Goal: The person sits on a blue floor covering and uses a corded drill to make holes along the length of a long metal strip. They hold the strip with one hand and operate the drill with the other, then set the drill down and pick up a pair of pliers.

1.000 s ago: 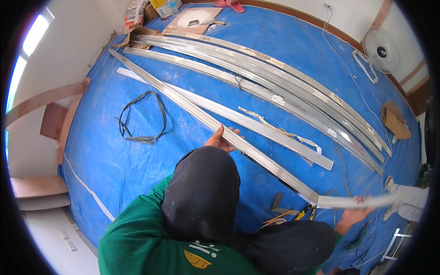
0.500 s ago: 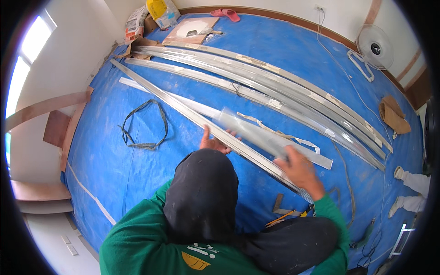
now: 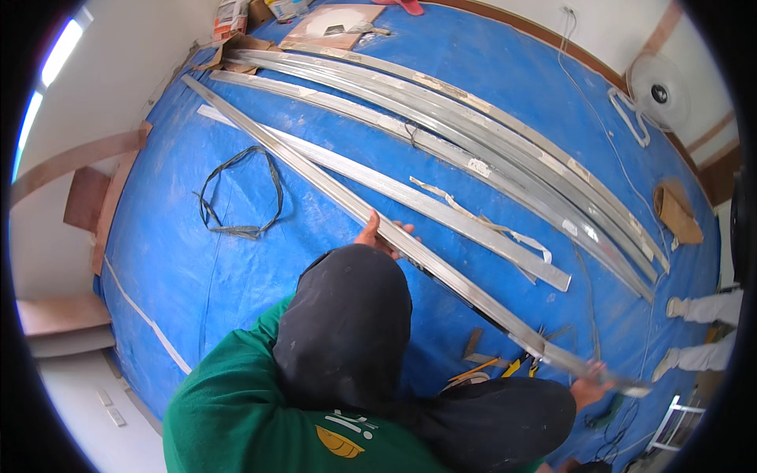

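Observation:
A long, narrow metal channel (image 3: 315, 175) runs slantwise from the far left toward the lower right, raised in front of my knees. My left hand (image 3: 377, 233) is closed around its middle, thumb on the near side and fingertips showing beyond the far edge. Close to the channel's right end, my right hand (image 3: 591, 388) grips it from below; that end is slightly blurred. Beyond the channel lies a flat silvery strip (image 3: 441, 211) on the blue sheet, with a loose pale ribbon (image 3: 481, 219) across it.
Several long metal profiles (image 3: 473, 126) lie across the blue sheet (image 3: 165, 260). A dark strap loop (image 3: 203, 206) rests at left. Near my right knee are a metal square (image 3: 473, 347) and yellow-handled pliers (image 3: 516, 364). Another person's legs (image 3: 710, 307) stand at right, below a fan (image 3: 658, 93).
My right hand has moved right and down to the channel's end. A blurred translucent piece seen beside the right hand earlier no longer shows there. The left hand still holds the channel.

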{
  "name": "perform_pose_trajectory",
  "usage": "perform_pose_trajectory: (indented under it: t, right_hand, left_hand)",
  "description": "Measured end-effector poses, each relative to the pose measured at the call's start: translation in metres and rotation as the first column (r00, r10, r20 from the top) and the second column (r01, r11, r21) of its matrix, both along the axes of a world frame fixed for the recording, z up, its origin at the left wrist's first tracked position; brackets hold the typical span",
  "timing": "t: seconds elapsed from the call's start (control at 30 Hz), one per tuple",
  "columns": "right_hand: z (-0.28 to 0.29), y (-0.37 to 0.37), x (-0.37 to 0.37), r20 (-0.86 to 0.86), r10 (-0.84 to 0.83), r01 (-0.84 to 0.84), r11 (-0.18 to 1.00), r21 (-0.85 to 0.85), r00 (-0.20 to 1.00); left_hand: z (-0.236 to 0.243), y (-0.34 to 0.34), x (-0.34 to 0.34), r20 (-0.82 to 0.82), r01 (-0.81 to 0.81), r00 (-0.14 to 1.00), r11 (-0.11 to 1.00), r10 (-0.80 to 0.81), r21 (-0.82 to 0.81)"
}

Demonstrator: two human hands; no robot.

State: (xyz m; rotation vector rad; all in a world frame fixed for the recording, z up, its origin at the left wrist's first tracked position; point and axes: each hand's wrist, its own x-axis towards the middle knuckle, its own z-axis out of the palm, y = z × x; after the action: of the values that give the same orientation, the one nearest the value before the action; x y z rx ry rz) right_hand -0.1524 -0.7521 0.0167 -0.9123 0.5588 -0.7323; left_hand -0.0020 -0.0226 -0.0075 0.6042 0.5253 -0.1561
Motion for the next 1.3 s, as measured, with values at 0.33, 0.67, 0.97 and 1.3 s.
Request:
perform_pose_trajectory:
  t: [0.33, 0.67, 0.97, 1.3]
  right_hand:
    - [0.169, 0.331, 0.186, -0.689, 0.610, -0.764, -0.202, -0.613, 0.392]
    - [0.139, 0.260, 0.172, -0.435, 0.619, -0.733, 0.376, -0.567, 0.654]
    - [-0.019, -0.013, -0.035, -0.028, -0.024, 0.017, 0.968, -0.249, 0.999]
    - [0.171, 0.169, 0.149, -0.085, 0.487, -0.492, 0.835, -0.246, 0.869]
  left_hand:
    - [0.014, 0.012, 0.020, 0.250, 0.143, 0.968, 0.895, -0.036, -0.422]
    - [0.005, 0.026, 0.011, 0.087, 0.060, 0.995, 0.993, -0.051, -0.101]
    - [0.003, 0.011, 0.010, 0.085, 0.123, 0.989, 0.992, -0.119, -0.039]
    - [0.001, 0.008, 0.013, 0.049, -0.004, 0.999, 0.957, 0.019, -0.292]
